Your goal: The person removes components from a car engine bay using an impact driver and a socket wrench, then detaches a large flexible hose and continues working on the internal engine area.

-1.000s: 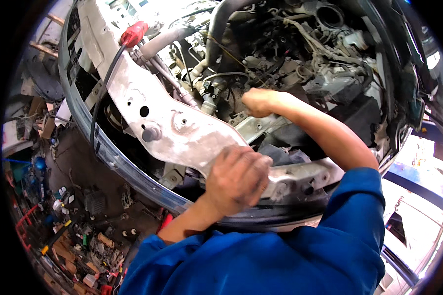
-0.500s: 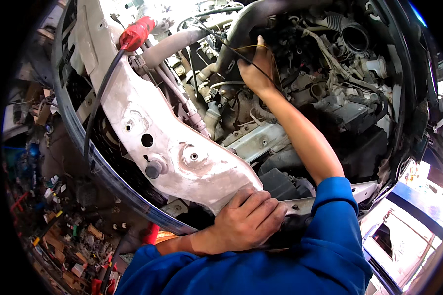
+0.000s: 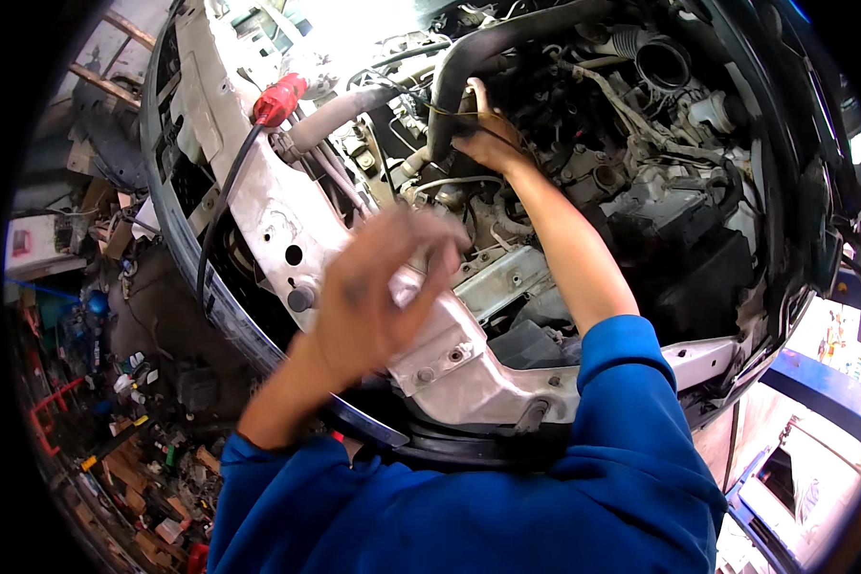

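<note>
My right hand point(image 3: 493, 142) reaches deep into the engine bay, beside a thick dark hose point(image 3: 445, 105). One digit points up beside the hose; the others are hidden behind it or in shadow. A thin yellowish wire point(image 3: 465, 116) crosses near this hand. Over the pale front crossmember point(image 3: 450, 368) hangs my left hand point(image 3: 378, 287), smeared by motion, its fingers curved and their grip unclear. Across the crossmember's far end lies a red lamp handle point(image 3: 279, 100) with a black cable point(image 3: 222, 191), next to a bright glare.
A bumper edge point(image 3: 249, 335) curves along the front. Beyond it at left, the floor holds scattered parts and scraps point(image 3: 153, 469). In the bay are a corrugated intake duct point(image 3: 662, 63) and a black box point(image 3: 708, 297). A blue beam point(image 3: 823, 387) stands at right.
My left hand has come off the crossmember's near edge and risen over it, moving up and left. My right hand stays in the bay, now closer to the dark hose. The view has shifted slightly.
</note>
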Tool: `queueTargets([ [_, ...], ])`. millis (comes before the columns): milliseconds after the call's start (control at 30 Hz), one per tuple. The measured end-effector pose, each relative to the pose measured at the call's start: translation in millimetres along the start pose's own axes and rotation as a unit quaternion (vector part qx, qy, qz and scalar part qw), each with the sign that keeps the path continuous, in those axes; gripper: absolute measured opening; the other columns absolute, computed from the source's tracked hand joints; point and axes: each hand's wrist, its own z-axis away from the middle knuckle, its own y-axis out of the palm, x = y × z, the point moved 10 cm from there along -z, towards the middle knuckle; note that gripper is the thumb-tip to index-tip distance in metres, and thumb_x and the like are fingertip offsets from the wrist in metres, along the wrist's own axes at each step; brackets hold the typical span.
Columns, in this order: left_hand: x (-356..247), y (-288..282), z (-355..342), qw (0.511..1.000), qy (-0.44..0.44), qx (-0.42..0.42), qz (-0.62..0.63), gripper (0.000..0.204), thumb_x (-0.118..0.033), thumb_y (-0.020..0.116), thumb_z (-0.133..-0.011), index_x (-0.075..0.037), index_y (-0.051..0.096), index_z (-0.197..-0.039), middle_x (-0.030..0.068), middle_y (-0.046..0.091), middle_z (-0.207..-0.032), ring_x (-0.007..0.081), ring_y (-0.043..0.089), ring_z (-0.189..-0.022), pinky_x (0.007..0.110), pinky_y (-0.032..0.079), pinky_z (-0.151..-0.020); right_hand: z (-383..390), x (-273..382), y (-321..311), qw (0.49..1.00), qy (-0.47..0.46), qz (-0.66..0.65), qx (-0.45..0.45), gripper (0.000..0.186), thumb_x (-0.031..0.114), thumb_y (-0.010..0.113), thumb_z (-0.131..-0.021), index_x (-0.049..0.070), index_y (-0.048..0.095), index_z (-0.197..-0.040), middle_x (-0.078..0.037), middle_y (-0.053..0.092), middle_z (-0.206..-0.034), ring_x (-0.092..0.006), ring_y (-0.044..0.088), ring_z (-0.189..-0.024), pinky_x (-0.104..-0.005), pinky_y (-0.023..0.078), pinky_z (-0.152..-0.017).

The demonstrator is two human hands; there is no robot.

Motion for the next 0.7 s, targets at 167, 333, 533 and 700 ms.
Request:
queueTargets([
  [167,50.6,2.6,-90.7,0.984,-0.042,0.015,-0.171,0.052,-0.028,0.065,-0.089,-0.001,0.047,-0.129,0.0203,0.062,-0.095,0.0359,0.063,-0.094,0.043,0.05,-0.083,17.2,-0.7,-10.8,0.998,0.014,-0.048,-0.03,0.11,0.034,0.073,-0.066,0.016,0.007,-0.153,-0.025,0.064,-0.115,-0.0438,0.062,-0.104,-0.0472,0.049,-0.093],
  [333,129.7,53.8,-139.1,0.941,-0.135,0.113,-0.288,0.097,-0.055,0.067,-0.084,0.003,0.023,-0.148,0.0231,0.067,-0.104,0.0374,0.064,-0.104,0.041,0.047,-0.096,36.6,1.1,-27.6,0.997,0.013,-0.046,-0.061,0.106,0.042,0.074,-0.07,0.012,0.012,-0.151,-0.024,0.058,-0.125,-0.0409,0.058,-0.113,-0.0452,0.047,-0.096],
  [533,165.3,71.3,-159.5,0.987,-0.126,0.094,-0.043,0.103,-0.064,0.069,-0.079,0.009,0.035,-0.142,0.0304,0.046,-0.14,0.0369,0.044,-0.133,0.04,0.034,-0.111,47.3,27.3,-44.1,0.995,0.024,-0.041,-0.084,0.092,0.045,0.075,-0.074,0.013,0.025,-0.144,-0.02,0.055,-0.126,-0.0413,0.057,-0.112,-0.0483,0.046,-0.094],
  [700,145.3,65.2,-159.3,0.986,-0.126,0.106,-0.023,0.1,-0.058,0.072,-0.077,0.01,0.037,-0.141,0.03,0.045,-0.141,0.0368,0.042,-0.134,0.039,0.032,-0.113,56.9,37.2,-53.6,0.992,-0.006,-0.033,-0.119,0.091,0.044,0.076,-0.074,0.015,0.025,-0.145,-0.02,0.055,-0.127,-0.0413,0.057,-0.111,-0.0491,0.047,-0.092],
])
